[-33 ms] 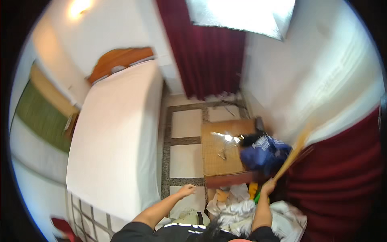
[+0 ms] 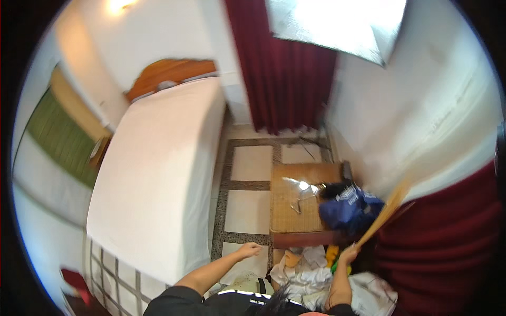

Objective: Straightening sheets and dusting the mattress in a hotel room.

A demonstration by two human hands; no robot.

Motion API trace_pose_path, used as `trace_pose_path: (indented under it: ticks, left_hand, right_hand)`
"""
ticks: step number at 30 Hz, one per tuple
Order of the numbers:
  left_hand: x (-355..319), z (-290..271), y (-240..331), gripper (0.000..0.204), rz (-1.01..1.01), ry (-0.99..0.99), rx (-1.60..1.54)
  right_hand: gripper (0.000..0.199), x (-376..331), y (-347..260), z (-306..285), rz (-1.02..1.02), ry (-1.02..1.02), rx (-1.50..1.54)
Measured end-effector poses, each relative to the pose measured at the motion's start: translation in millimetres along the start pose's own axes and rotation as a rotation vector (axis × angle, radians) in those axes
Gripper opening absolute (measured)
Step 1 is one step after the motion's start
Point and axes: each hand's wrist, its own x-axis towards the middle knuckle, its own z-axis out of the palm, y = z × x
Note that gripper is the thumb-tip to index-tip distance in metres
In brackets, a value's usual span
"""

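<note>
My right hand (image 2: 348,255) grips the narrow end of a straw broom (image 2: 387,213). Its yellowish bristles slant up and away to the right, with their blurred tips in front of the white wall beside the dark red cloth. My left hand (image 2: 250,250) is held out over the floor tiles, left of the low table, with loosely bent fingers and nothing in it. Below my right hand lies a heap of white cloth (image 2: 303,275) with some orange, yellow and green pieces. A dark blue bag (image 2: 350,208) sits at the right side of the woven-topped table (image 2: 287,210).
A bed (image 2: 153,174) with a white sheet and wooden headboard (image 2: 174,71) fills the left. Red curtains (image 2: 287,89) hang at the back; another dark red cloth (image 2: 437,247) bunches at right. Small shiny items (image 2: 303,186) lie on the table. A silvery panel (image 2: 342,26) hangs above.
The view has shifted slightly, so the room appears a little further right. The broom stays in my right hand, and both hands keep nearly the same pose.
</note>
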Motion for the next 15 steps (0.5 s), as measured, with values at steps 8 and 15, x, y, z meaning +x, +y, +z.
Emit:
trace_pose_path:
  ticks: [8, 15]
  left_hand:
    - [-81.6, 20.0, 48.2, 0.073, 0.496, -0.06, -0.098]
    - [-150.1, -18.2, 23.1, 0.036, 0.568, 0.543, -1.005]
  right_hand:
    - [0.02, -145.0, -165.4, -68.9, -0.806, -0.78, 0.273]
    - [0.038, -261.8, -262.0, -101.4, -1.138, -1.254, 0.298]
